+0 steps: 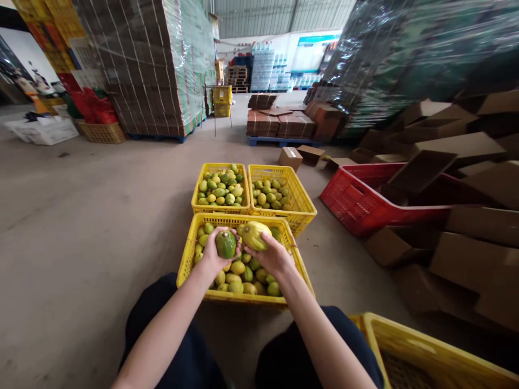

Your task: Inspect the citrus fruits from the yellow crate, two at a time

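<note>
My left hand [214, 249] is closed around a dark green lemon [226, 245], its stem end facing me. In my right hand [275, 253] lies a larger, ribbed yellow lemon [254, 235], tilted sideways with its narrower end towards the left hand. The two fruits are side by side, almost touching. Both hands are above a yellow plastic crate [190, 254] that holds many green and yellow lemons [236, 279]. The fingers under each fruit are partly hidden.
Behind stand two more yellow crates, the left one [221, 209] fuller of lemons than the right one [302, 202]. A red crate [357, 208] and heaped cardboard boxes [478, 265] lie to the right. Another yellow crate [430, 346] is at lower right. Wrapped pallets [150, 65] rise behind.
</note>
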Available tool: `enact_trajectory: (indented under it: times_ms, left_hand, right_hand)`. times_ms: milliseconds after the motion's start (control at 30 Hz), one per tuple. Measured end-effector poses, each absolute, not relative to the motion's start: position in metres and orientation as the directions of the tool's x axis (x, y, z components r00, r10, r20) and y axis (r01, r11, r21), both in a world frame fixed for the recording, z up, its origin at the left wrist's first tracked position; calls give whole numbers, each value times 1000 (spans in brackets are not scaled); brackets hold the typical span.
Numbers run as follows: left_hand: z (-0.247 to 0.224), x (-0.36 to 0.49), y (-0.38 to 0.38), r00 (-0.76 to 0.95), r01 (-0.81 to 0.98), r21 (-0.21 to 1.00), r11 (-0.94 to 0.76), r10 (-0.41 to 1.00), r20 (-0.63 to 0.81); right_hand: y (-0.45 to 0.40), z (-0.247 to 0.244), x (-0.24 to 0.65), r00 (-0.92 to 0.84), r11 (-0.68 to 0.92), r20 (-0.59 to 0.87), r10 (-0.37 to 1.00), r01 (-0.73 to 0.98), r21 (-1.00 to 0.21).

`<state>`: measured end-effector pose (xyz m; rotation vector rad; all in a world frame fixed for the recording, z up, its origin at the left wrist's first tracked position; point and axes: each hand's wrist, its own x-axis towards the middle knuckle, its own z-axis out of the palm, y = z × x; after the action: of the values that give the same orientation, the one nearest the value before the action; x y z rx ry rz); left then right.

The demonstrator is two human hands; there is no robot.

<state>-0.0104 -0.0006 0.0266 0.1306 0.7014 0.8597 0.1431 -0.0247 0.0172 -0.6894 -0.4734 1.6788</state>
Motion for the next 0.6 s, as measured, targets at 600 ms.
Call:
enact_trajectory:
  times_ms: [600]
  left_hand:
    - [35,-21,-20,460,-610,477,633,773,-437]
  right_hand:
    - [-21,15,120,-179,-349,-320,930,-703,-620]
